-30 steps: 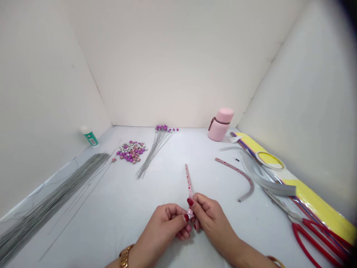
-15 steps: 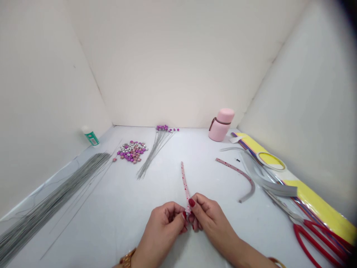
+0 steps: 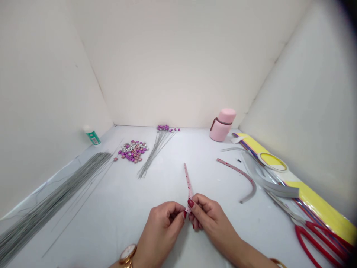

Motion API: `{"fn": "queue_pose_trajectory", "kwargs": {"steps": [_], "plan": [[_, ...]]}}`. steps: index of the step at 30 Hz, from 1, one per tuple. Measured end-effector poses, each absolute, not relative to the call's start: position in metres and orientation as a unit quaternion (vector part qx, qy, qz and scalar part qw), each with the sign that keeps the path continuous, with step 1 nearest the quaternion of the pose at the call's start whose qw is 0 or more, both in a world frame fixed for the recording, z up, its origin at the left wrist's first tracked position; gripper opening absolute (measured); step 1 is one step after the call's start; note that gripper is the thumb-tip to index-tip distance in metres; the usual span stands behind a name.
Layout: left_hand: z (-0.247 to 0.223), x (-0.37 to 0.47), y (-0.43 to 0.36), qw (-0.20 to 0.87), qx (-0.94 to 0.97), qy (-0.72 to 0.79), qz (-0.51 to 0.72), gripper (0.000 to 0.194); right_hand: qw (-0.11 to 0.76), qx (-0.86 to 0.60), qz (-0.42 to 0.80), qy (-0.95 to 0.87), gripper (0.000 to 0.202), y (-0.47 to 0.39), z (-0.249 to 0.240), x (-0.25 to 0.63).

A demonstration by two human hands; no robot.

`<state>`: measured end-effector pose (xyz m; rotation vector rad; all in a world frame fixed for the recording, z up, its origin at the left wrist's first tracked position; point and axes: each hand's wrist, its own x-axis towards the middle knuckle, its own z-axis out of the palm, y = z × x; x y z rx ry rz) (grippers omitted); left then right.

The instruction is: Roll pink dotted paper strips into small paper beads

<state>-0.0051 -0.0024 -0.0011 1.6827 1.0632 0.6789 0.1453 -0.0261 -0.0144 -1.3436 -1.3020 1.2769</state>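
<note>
Between my fingertips is a narrow pink paper strip (image 3: 187, 180) with small red marks, its long free end pointing away from me. Its near end is folded into a small knot-like shape where both hands meet. My left hand (image 3: 164, 227) pinches that folded end from the left, thumb against forefinger. From the right, my right hand (image 3: 208, 217) grips the strip just above the fold, thumb on top. The fingers partly hide the fold. A second patterned strip (image 3: 237, 170) lies curved on the table to the right.
At left lie a bundle of thin wires (image 3: 64, 193), a pile of folded paper stars (image 3: 134, 152) and a glue stick (image 3: 92, 136). Star-tipped wires (image 3: 156, 149) lie farther back. On the right are a pink flask (image 3: 221, 126), red-handled scissors (image 3: 302, 232), a tape roll (image 3: 260, 158) and yellow paper (image 3: 315, 204).
The strip's free end has swung slightly to the right, and its lower part bends more near my right thumb. My left wrist has turned, showing the watch face. Both hands keep hold.
</note>
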Motion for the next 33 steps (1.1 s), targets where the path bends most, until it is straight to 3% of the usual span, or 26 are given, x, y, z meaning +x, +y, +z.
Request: {"fn": "queue_pose_trajectory", "kwargs": {"steps": [5,10,12,19,28,33], "plan": [[-0.004,-0.003,-0.002,0.521,0.663,0.463,0.274,0.019,0.429,-0.554,0.481,-0.527,0.03,-0.027,-0.012,0.145],[-0.009,0.002,0.002,0.68,0.532,0.438,0.251,0.014,0.429,-0.558,0.482,-0.522,0.029,-0.028,-0.014,0.145],[-0.01,0.002,0.002,0.685,0.527,0.434,0.254,0.013,0.431,-0.556,0.492,-0.513,0.03,-0.028,-0.014,0.145],[-0.006,-0.008,-0.004,0.431,0.736,0.436,0.287,0.017,0.452,-0.547,0.526,-0.469,0.03,-0.025,-0.014,0.142],[-0.001,-0.007,-0.005,0.355,0.801,0.39,0.284,0.014,0.464,-0.537,0.545,-0.447,0.035,-0.027,-0.011,0.141],[-0.009,-0.008,-0.001,0.225,0.878,0.354,0.232,0.021,0.462,-0.54,0.545,-0.445,0.036,-0.027,-0.011,0.141]]}}
